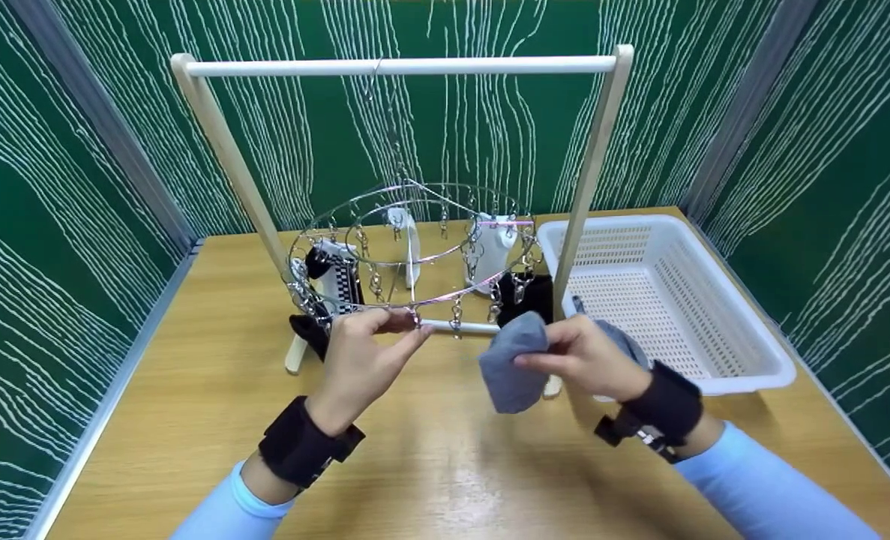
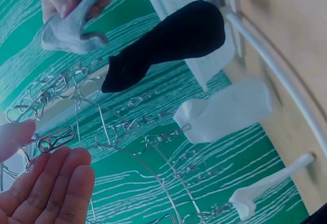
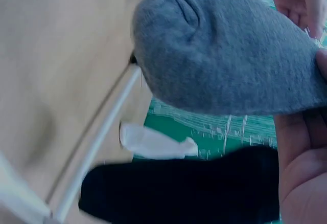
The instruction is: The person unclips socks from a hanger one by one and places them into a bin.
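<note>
My left hand pinches a metal clip at the near edge of a round wire drying hanger. The thumb and fingertips are on the clip in the left wrist view. To the right, my right hand holds a grey sock by one end, thumb against the fingers; the rest of the sock sticks out to the left, apart from the clip. A black sock hangs from the hanger close by, with a white sock and a narrower white sock behind.
The hanger hooks onto the bar of a wooden rack. A checkered sock hangs at its left. On the right stands a white plastic basket, with grey fabric by its near left rim. Green walls enclose the table.
</note>
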`<state>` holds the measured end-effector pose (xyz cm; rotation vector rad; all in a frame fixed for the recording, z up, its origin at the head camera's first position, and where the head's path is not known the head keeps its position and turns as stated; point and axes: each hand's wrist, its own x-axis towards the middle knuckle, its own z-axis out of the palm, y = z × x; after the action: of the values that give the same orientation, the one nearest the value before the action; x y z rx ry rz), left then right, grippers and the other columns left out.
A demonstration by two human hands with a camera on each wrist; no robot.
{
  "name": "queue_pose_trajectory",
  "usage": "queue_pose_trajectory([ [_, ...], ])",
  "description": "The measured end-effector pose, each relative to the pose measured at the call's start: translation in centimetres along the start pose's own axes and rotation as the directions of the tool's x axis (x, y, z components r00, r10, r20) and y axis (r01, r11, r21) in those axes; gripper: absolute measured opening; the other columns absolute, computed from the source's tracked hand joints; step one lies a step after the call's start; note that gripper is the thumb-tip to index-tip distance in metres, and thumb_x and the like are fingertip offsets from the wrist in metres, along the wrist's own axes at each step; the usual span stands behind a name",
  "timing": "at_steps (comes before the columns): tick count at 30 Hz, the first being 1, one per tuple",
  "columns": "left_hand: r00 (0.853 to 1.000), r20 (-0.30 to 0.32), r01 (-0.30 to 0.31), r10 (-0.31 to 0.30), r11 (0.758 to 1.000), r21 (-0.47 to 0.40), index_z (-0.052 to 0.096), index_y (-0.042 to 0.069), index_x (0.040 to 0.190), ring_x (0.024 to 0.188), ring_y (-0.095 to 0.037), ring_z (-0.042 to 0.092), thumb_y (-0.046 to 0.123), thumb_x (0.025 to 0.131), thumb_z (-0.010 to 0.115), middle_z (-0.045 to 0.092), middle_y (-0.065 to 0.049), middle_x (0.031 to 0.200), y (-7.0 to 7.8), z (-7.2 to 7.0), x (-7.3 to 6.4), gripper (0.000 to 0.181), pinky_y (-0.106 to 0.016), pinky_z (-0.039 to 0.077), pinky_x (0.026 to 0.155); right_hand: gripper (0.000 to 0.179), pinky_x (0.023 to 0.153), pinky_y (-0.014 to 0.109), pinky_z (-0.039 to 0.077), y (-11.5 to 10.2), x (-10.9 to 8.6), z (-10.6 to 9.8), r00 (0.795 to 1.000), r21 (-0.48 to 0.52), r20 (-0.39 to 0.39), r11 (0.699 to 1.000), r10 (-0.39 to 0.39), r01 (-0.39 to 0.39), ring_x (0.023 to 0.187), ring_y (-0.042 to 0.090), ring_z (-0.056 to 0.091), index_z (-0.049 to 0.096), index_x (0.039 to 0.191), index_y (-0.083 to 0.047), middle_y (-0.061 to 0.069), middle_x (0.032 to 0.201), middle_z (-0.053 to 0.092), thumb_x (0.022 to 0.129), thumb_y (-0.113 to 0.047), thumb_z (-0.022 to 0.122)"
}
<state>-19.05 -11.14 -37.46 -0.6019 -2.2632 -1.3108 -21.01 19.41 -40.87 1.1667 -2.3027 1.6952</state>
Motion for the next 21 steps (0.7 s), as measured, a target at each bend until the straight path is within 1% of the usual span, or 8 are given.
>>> queue_pose_trajectory([
  [4,1.000,-0.003,0.010,-0.010,1.000,0.010,0.082,-0.002,0.094,0.084,-0.027,0.081,0.010,0.090,0.089,0.083,-0.015,0.092,0.0,-0.2,-0.1,0.014,-0.040,0.068,0.081,0.008,0.065,0.022,0.064,-0.1,-0.3,-1.8,0.999,-0.016,-0.045,1.000,-0.019,0.018,0.076,-0.002,0.075,0.076,0.091,0.014,0.031,0.084,0.075,0.086,0.020,0.075],
  [5,1.000,-0.002,0.018,-0.018,1.000,0.011,0.082,-0.002,0.094,0.084,-0.027,0.081,0.010,0.090,0.089,0.083,-0.015,0.092,0.0,-0.2,-0.1,0.014,-0.040,0.068,0.081,0.009,0.066,0.022,0.064,-0.1,-0.3,-2.3,0.998,-0.014,-0.057,1.000,-0.022,0.021,0.077,-0.001,0.076,0.076,0.092,0.014,0.028,0.086,0.077,0.085,0.021,0.074],
  [8,0.999,0.004,0.034,-0.035,0.999,0.014,0.082,-0.002,0.094,0.085,-0.027,0.081,0.009,0.090,0.089,0.083,-0.014,0.092,0.1,-0.4,-0.1,0.014,-0.041,0.068,0.082,0.015,0.071,0.022,0.065,-0.3,-0.2,-3.8,0.996,-0.023,-0.079,0.999,-0.029,0.027,0.083,0.000,0.078,0.077,0.096,0.013,0.009,0.095,0.084,0.084,0.023,0.073],
  [11,0.999,0.008,0.033,-0.033,0.999,0.016,0.082,-0.003,0.095,0.086,-0.027,0.081,0.009,0.090,0.089,0.083,-0.015,0.093,0.3,-0.6,-0.1,0.015,-0.040,0.068,0.083,0.023,0.073,0.021,0.065,-0.4,-0.1,-5.4,0.992,-0.012,-0.113,0.998,-0.059,0.058,0.085,0.001,0.079,0.079,0.096,0.011,-0.009,0.100,0.083,0.082,0.027,0.071],
  [13,1.000,0.011,0.024,-0.024,1.000,0.019,0.082,-0.003,0.095,0.086,-0.027,0.081,0.010,0.090,0.089,0.083,-0.015,0.093,0.2,-0.7,-0.1,0.015,-0.040,0.068,0.083,0.027,0.071,0.019,0.064,-0.6,0.0,-6.4,0.988,-0.005,-0.146,0.998,-0.056,0.056,0.082,0.001,0.079,0.080,0.094,0.009,-0.011,0.097,0.083,0.080,0.030,0.070],
  [15,1.000,0.015,0.019,-0.019,1.000,0.021,0.082,-0.003,0.095,0.086,-0.027,0.081,0.010,0.090,0.089,0.083,-0.015,0.093,0.2,-0.7,-0.1,0.015,-0.041,0.068,0.084,0.027,0.070,0.019,0.064,-0.9,0.1,-7.3,0.983,-0.006,-0.181,0.999,-0.034,0.034,0.080,0.002,0.079,0.080,0.092,0.009,-0.008,0.093,0.084,0.080,0.031,0.069],
  [17,1.000,0.017,0.019,-0.019,1.000,0.019,0.082,-0.003,0.095,0.086,-0.028,0.081,0.010,0.090,0.089,0.083,-0.015,0.092,0.2,-0.8,-0.1,0.015,-0.041,0.068,0.084,0.023,0.066,0.018,0.063,-1.2,0.2,-8.2,0.978,-0.035,-0.210,0.999,0.002,-0.010,0.075,0.003,0.078,0.079,0.090,0.010,-0.008,0.088,0.083,0.082,0.029,0.070],
  [21,0.999,0.022,0.025,-0.025,1.000,0.016,0.082,-0.002,0.097,0.087,-0.027,0.081,0.010,0.091,0.088,0.083,-0.015,0.094,0.1,-0.8,-0.2,0.015,-0.040,0.068,0.085,0.009,0.066,0.018,0.062,-1.5,0.4,-9.8,0.965,-0.152,-0.249,0.981,0.080,-0.121,0.073,0.002,0.076,0.077,0.094,0.014,-0.013,0.088,0.082,0.090,0.020,0.073],
])
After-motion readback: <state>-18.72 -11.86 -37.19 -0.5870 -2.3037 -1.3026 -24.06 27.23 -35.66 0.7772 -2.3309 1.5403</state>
